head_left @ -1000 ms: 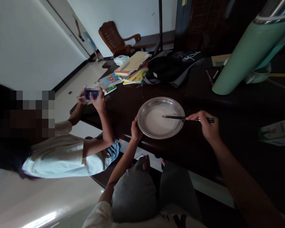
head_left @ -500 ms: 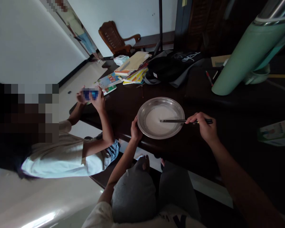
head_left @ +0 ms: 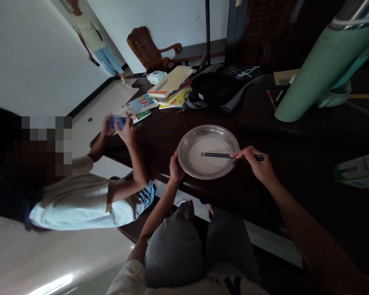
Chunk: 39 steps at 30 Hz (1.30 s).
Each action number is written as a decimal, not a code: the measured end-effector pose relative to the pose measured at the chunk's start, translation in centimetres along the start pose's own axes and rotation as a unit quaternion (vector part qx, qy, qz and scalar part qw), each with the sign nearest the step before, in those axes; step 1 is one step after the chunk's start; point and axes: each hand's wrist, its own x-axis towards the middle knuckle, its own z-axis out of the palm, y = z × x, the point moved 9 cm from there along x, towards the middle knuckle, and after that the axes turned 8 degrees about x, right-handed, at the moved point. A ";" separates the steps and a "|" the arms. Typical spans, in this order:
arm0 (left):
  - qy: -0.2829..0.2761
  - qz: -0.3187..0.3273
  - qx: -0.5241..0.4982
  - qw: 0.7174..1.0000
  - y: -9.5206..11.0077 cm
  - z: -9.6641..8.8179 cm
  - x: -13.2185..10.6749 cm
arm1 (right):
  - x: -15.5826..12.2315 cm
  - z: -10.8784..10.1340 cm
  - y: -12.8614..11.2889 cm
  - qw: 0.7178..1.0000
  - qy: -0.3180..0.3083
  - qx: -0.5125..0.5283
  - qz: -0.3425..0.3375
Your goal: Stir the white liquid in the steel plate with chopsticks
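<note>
A round steel plate point(head_left: 184, 160) with white liquid in it sits near the edge of the dark wooden table point(head_left: 295, 172). My left hand point(head_left: 176, 168) grips the plate's left rim. My right hand point(head_left: 258, 164) is closed on a pair of dark chopsticks point(head_left: 218, 155), whose tips lie in the white liquid near the plate's middle. My knees show below the table edge.
Another person sits at my left, holding a phone point(head_left: 118, 121) in both hands over the table corner. Books point(head_left: 169, 90), a black bag point(head_left: 215, 88) and a tall green flask point(head_left: 320, 65) stand behind the plate. A box point(head_left: 358, 169) lies at right. A wooden chair point(head_left: 147, 51) and a walking person are beyond.
My right hand has slid left with the chopsticks, carrying their tips further across the liquid. My left hand stays on the rim. A person in the background has walked nearer.
</note>
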 end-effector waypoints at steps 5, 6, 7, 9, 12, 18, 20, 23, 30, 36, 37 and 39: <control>-0.007 -0.004 -0.008 1.000 -0.1 0.3 0.0 | 0.1 -2.0 -0.8 0.996 0.083 -0.007 -0.032; -0.004 -0.004 -0.009 1.000 -0.1 0.3 0.0 | 0.1 -2.2 -0.8 0.995 0.093 0.002 -0.032; 0.000 -0.004 -0.010 1.000 -0.1 0.2 0.0 | 0.1 -2.0 -0.7 0.996 0.089 0.009 -0.028; 0.006 -0.005 -0.011 1.000 0.0 0.1 0.0 | 0.1 -1.0 -0.4 0.999 0.048 0.012 -0.014; 0.003 -0.005 -0.018 1.000 0.0 0.2 0.0 | -0.1 0.2 -0.3 1.000 -0.007 -0.003 -0.006; 0.008 -0.007 -0.017 1.000 0.0 0.2 -0.1 | -0.1 -1.7 -0.4 0.997 0.074 0.003 -0.017; 0.017 -0.012 -0.013 1.000 -0.1 0.1 -0.1 | 0.0 -0.9 -0.5 0.999 0.037 0.000 -0.019; 0.018 -0.019 -0.013 1.000 -0.2 0.2 -0.2 | 0.0 0.0 -0.7 0.999 -0.011 -0.019 -0.026; 0.011 -0.005 -0.005 1.000 0.0 0.3 0.0 | 0.1 -1.9 -0.9 0.997 0.071 0.002 -0.034; 0.003 -0.004 -0.015 1.000 -0.3 0.1 0.2 | -0.1 0.3 -0.8 0.998 -0.023 -0.041 -0.031; 0.001 -0.002 -0.015 1.000 -0.3 0.1 0.3 | -0.1 -0.3 -0.9 0.999 0.003 -0.044 -0.032; -0.006 0.006 -0.015 1.000 -0.2 0.1 0.3 | -0.1 -1.6 -1.0 0.997 0.063 -0.033 -0.030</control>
